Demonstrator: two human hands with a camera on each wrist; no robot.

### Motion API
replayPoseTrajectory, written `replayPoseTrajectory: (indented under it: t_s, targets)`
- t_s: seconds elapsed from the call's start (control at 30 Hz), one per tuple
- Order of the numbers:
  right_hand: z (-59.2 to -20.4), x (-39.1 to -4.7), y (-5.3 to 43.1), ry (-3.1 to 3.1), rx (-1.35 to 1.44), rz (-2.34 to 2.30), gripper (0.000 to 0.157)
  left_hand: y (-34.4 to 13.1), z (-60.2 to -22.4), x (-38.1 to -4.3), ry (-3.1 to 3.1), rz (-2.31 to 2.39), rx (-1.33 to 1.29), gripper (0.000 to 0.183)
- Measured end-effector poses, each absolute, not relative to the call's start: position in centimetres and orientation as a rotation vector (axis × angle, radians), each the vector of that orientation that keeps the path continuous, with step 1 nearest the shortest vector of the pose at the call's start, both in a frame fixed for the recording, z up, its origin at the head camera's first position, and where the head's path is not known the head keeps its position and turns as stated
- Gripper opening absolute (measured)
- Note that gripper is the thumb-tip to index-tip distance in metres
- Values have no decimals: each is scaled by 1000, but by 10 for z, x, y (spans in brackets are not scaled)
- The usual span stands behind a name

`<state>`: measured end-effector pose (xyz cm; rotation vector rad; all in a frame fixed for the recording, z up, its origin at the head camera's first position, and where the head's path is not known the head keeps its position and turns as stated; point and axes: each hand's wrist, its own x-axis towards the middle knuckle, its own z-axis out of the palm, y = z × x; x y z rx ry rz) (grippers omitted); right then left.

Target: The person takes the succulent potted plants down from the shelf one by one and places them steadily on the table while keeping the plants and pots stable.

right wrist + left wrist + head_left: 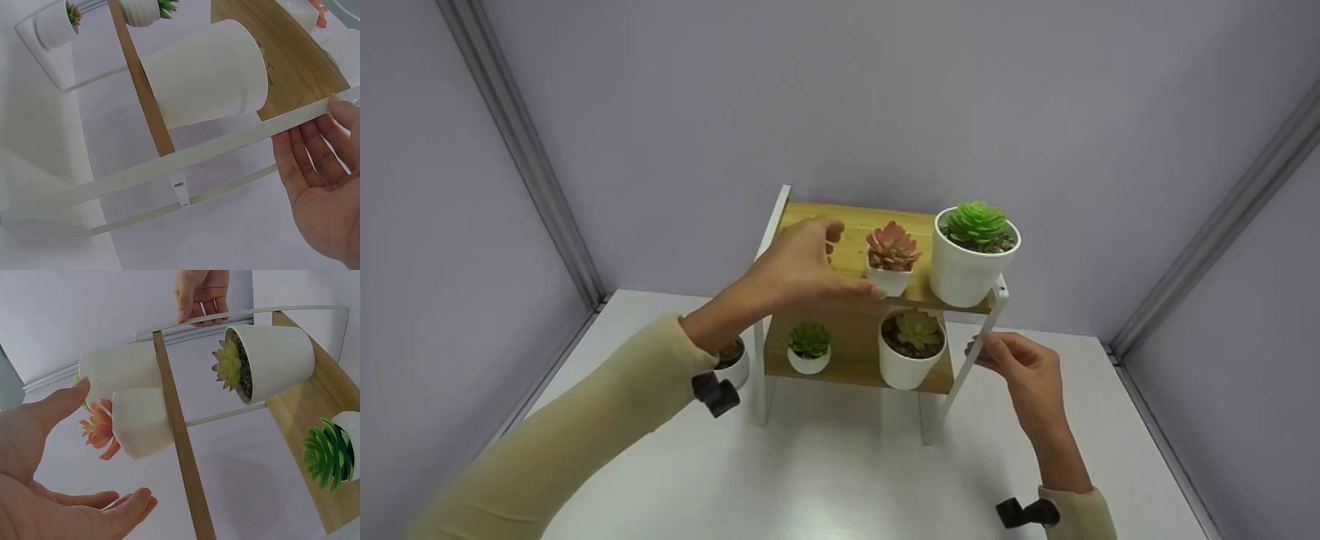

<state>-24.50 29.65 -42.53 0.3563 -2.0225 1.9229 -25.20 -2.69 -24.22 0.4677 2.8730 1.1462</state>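
Note:
A pink succulent (892, 246) in a small white pot (143, 422) stands on the upper board (855, 221) of a two-tier shelf. My left hand (799, 266) is beside it, thumb and fingers spread apart, with nothing held between them. In the head view the thumb tip overlaps the small pot's lower front. A larger white pot with a bright green succulent (976, 221) stands to its right. At the shelf's right side, my right hand (1033, 375) grips the white shelf frame (236, 143), thumb on one face and fingers on the other.
On the lower board (840, 375) stand a small potted green succulent (809, 341) and a larger white pot (907, 370) with a dull green rosette. Another white pot (735, 369) is left of the shelf, partly behind my left wrist. Grey-framed walls surround the white table (840, 487).

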Motion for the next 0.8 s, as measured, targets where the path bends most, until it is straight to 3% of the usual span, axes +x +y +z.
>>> replayPoseTrajectory:
  t_s: [0.8]
  targets:
    - [-425, -244, 291, -2018, 295, 1941, 27, -6, -253, -272, 2954, 1102, 387, 104]
